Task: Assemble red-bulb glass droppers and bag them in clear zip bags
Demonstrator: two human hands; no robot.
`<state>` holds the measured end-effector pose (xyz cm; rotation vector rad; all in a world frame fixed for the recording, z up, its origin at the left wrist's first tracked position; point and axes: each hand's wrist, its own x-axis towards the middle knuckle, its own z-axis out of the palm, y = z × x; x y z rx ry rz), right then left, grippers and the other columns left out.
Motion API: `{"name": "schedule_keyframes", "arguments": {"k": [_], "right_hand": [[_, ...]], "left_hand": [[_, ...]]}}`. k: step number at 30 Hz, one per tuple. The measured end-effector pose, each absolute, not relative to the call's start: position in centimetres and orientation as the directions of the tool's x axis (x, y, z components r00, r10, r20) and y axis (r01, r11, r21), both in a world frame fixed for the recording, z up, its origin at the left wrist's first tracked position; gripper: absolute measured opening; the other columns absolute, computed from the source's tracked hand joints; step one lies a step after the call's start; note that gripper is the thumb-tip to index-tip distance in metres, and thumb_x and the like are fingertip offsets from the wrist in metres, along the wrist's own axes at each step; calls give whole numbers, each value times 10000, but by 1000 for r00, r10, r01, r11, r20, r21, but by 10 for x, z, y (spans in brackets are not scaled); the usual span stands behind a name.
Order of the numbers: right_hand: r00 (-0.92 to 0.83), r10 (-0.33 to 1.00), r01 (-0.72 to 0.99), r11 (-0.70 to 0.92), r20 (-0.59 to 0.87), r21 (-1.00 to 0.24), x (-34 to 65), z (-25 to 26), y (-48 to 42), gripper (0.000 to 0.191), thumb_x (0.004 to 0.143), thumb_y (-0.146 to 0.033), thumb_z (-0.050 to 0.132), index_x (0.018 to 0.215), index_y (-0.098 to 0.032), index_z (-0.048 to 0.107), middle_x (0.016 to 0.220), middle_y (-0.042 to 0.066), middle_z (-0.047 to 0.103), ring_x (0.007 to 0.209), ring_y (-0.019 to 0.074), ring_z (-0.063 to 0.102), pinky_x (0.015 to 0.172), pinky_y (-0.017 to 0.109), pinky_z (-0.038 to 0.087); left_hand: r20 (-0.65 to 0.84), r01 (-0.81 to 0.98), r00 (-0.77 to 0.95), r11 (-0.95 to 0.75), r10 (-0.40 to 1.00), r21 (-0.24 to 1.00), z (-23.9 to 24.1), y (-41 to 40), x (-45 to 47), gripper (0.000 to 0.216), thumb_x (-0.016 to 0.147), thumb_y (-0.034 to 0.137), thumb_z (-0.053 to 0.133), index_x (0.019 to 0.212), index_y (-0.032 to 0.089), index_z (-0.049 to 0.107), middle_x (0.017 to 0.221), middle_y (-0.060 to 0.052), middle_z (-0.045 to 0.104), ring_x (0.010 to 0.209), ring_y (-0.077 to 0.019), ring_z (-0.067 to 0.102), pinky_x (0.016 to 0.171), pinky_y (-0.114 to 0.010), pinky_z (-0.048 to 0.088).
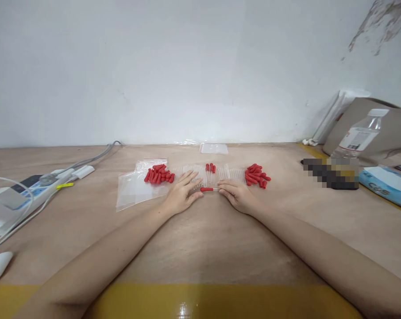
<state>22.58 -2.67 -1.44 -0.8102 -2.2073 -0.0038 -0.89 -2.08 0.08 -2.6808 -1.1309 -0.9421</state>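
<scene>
My right hand (236, 195) is closed on the clear tube of a dropper (206, 189), whose red rubber bulb points left. The dropper lies level, just above or on the table. My left hand (183, 193) is open with its fingers spread, its thumb tip close to the bulb's end. Behind the hands, several clear tubes (233, 172) lie in rows, partly covered by my fingers. Between the rows sit 3 droppers (210, 168) with red bulbs. A heap of loose red bulbs (157, 174) rests left of my left hand, another heap of red bulbs (256, 174) right of my right hand.
Clear plastic bags (130, 191) lie under the left heap. A small white packet (214, 149) is by the wall. On the left are a power strip (37, 195) and cables. A water bottle (360, 135), a tissue pack (384, 188) and a blurred dark object (333, 173) stand right.
</scene>
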Motion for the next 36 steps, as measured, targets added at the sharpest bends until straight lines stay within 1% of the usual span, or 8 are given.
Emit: {"name": "schedule_keyframes", "arguments": {"k": [2,6,14,20,25,30,33,36], "right_hand": [[-409,597,671,710,690,-216,229,-9,-27,278,882,-306,398,918,-195,650,964,101,609,898,201,554,747,340,423],[-178,729,882,416,661,-221,227,6,-16,286,870,-331,422,840,-201,675,736,75,609,763,207,551,688,345,335],[7,894,976,91,447,-198,187,20,12,278,864,-255,363,942,-168,615,900,108,647,847,229,563,754,363,255],[-23,935,978,95,353,-187,173,20,5,247,812,-185,382,926,-151,599,958,127,625,839,242,575,784,385,266],[-71,960,952,147,271,-269,176,16,1,270,800,-237,410,984,-207,605,966,89,641,899,249,568,819,406,283],[-40,945,926,157,326,-342,179,20,8,252,793,-262,426,930,-249,637,978,49,641,914,225,563,804,363,312],[-50,959,936,143,280,-321,173,24,14,227,793,-296,443,792,-230,660,906,56,651,889,226,565,809,377,303],[-19,980,959,74,200,-273,163,27,19,225,789,-269,446,784,-192,657,855,90,652,859,232,574,811,400,300]], "left_hand": [[545,705,510,-686,665,177,0,-21,-10,473,810,400,523,1213,153,502,1321,-132,431,1276,-256,307,1013,-471,297],[504,723,500,-660,704,204,-2,-20,-10,448,823,365,499,1206,134,510,1310,-141,441,1275,-256,308,1013,-466,306],[450,752,493,-625,745,210,-2,-20,-10,407,825,369,479,1160,154,563,1297,-125,461,1269,-260,318,1024,-448,303],[427,757,505,-623,750,197,-1,-20,-8,397,824,356,479,1141,139,580,1276,-138,480,1263,-276,324,1023,-445,305],[431,752,510,-629,744,196,-1,-20,-8,365,823,338,485,1116,149,593,1250,-126,507,1248,-281,350,1008,-457,320],[475,773,484,-614,735,161,-2,-20,-6,361,815,363,496,1104,170,596,1221,-107,522,1228,-275,367,992,-444,326],[548,841,374,-523,748,139,8,-15,-11,326,799,367,509,1054,189,607,1146,-89,556,1129,-264,446,939,-434,353],[586,934,221,-343,779,104,24,-6,-24,242,767,298,515,965,205,618,1012,-72,590,1014,-265,478,867,-430,366]]}}
